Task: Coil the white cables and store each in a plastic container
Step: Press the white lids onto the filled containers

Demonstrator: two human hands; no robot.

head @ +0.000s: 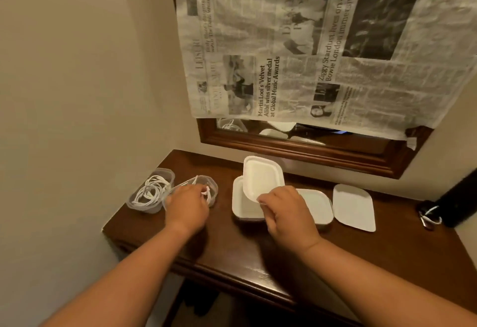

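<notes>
Left hand presses cable into tub at nine o'clock; right hand pinches lid, likely to cover it.

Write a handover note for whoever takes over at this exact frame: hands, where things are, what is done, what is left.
Left hand: over the second clear container, fingers on a white cable going into it; grip unclear.
Right hand: pinching a white lid, raised and tilted above the other lids on the dark wooden table.
Done: far-left clear container holds a coiled cable, uncovered.
Left: settle the second cable, fit lids on both containers.
</notes>
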